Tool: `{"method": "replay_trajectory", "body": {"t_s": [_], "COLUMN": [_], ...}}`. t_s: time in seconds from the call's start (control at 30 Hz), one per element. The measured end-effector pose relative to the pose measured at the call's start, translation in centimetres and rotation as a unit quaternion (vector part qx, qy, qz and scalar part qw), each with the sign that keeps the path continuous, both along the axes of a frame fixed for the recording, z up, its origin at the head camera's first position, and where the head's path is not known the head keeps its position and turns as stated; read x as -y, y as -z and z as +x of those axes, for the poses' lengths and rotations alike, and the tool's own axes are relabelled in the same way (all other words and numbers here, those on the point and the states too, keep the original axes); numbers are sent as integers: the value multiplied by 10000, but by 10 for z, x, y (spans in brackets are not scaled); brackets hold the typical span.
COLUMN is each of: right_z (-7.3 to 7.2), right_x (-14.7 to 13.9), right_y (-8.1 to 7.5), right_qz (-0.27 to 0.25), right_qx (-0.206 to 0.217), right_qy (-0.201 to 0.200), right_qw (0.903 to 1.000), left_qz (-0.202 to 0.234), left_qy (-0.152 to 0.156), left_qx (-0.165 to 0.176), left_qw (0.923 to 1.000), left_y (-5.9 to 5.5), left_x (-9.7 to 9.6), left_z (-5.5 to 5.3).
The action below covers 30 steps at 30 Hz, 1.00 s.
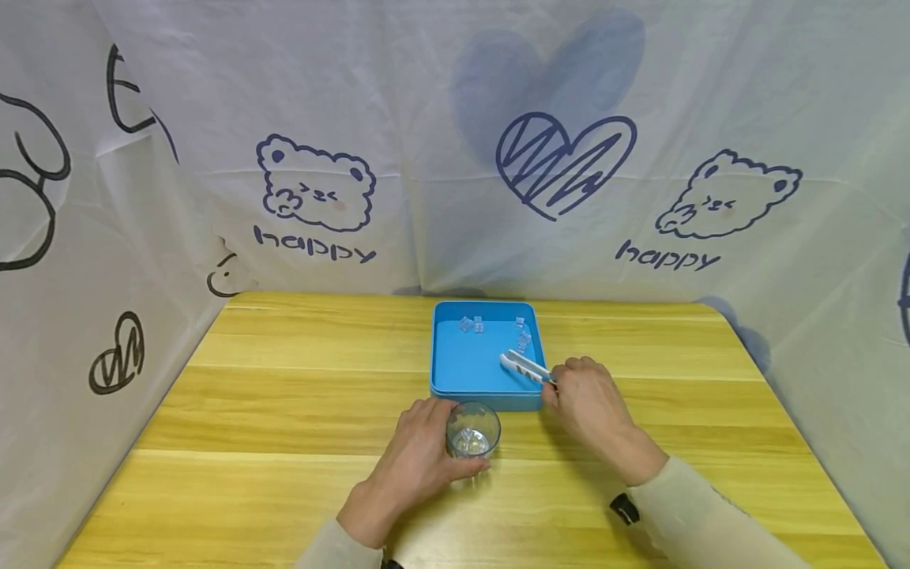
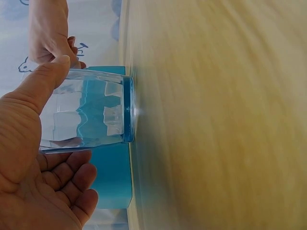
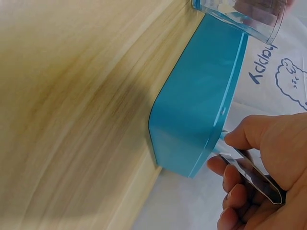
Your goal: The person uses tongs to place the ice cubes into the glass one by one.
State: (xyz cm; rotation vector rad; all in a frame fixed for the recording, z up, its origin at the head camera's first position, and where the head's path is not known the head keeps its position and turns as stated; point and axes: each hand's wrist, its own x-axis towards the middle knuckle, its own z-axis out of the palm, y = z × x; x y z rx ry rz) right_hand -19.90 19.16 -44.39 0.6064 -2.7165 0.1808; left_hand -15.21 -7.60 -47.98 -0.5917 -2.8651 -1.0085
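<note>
My left hand (image 1: 412,452) holds a clear glass (image 1: 475,417) from its left side, thumb along the near side, fingers behind. The glass stands upright on the table just in front of a blue box (image 1: 455,367), with clear cubes (image 2: 113,108) at its bottom. In my right hand (image 1: 592,403) is a pair of small tongs (image 1: 524,366), pinched between thumb and fingers. Their white tips reach over the box's near right corner, spread apart with nothing between them. Several clear cubes (image 1: 523,340) lie by the box's right wall, others (image 1: 472,325) towards the back left.
The yellow wooden table (image 1: 284,379) extends around the box and glass. A white cloth (image 1: 426,158) with printed bears and hearts hangs behind the table and along both sides. The box has upright walls and no lid on it.
</note>
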Motion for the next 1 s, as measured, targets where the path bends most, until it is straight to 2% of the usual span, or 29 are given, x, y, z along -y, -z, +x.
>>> {"method": "replay_trajectory", "body": {"t_s": [0.3,0.8,1.0], "right_z": [1,11,16], "right_x": [-3,-8,-10], "right_y": [-2,-6,-10], "right_qz": [-114,-279,-531], "right_qx": [-1,-434,-463], "right_qy": [-34,-289,-377], "right_qw": [9999,9982,9968], "left_qz": [-69,-17,6], "left_qy": [-36,-13,-16], "left_qx": [26,10,17], "left_qw": [10000,10000,10000], "left_y": [-1,0,0], "left_x": [0,0,0], "left_z": [-1,-1,-1]}}
